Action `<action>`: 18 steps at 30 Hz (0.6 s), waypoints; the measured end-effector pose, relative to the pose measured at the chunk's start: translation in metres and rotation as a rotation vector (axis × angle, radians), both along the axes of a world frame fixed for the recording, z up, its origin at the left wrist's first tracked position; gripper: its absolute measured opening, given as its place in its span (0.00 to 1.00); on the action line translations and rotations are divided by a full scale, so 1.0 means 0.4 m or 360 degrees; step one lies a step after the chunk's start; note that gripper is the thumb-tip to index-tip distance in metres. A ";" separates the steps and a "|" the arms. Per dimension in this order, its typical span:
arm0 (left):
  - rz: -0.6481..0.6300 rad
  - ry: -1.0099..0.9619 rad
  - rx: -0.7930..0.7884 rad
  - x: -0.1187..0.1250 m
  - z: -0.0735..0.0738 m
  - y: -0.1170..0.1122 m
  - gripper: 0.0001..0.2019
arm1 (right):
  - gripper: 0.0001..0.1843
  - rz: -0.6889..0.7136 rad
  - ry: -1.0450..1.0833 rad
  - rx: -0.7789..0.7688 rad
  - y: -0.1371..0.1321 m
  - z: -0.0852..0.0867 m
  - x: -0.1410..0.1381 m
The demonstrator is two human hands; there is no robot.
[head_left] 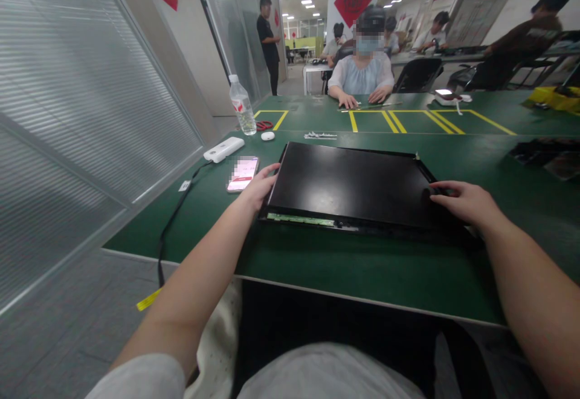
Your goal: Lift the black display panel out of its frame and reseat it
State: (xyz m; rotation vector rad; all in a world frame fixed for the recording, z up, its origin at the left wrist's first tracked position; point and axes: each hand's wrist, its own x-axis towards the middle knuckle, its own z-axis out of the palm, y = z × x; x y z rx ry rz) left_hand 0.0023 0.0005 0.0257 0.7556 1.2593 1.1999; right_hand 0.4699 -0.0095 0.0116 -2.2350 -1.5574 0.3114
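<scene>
A black LCD panel [348, 181] lies slightly askew over a black frame [426, 172] on the green table. Along the panel's near edge runs a green circuit board strip [301, 220]. My left hand [261, 186] grips the panel's left edge, fingers on the side and the thumb hidden. At the right edge, my right hand [466, 201] has its fingers closed on the panel's rim; whether it also holds the frame I cannot tell.
Left of the panel are a phone [243, 173], a white power bank [224, 150] with a black strap, an earbud case [267, 136], red-handled scissors [264, 125] and a water bottle [243, 106]. Small metal strips [320, 136] lie behind it. A person [362, 72] sits opposite.
</scene>
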 end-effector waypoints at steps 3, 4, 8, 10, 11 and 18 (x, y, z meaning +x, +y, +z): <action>-0.0047 0.0009 0.0032 -0.005 -0.004 0.001 0.31 | 0.22 -0.0010 0.0020 0.0004 -0.002 0.000 -0.002; -0.0060 0.0009 0.0034 -0.006 -0.003 0.000 0.29 | 0.23 -0.0008 0.0029 0.0012 -0.004 0.000 -0.003; -0.0057 0.0023 0.0038 -0.008 0.007 -0.004 0.23 | 0.25 0.0039 0.0057 0.0072 -0.011 -0.001 -0.008; -0.0030 0.0043 0.0051 -0.008 0.013 -0.005 0.23 | 0.25 0.0067 0.0067 0.0097 -0.012 -0.002 -0.010; -0.0023 0.0054 0.0057 -0.007 0.015 -0.005 0.23 | 0.24 0.0075 0.0068 0.0106 -0.012 -0.002 -0.011; 0.0038 0.0179 0.0114 -0.007 0.002 -0.001 0.13 | 0.24 0.0102 0.0056 0.0107 -0.006 -0.009 -0.006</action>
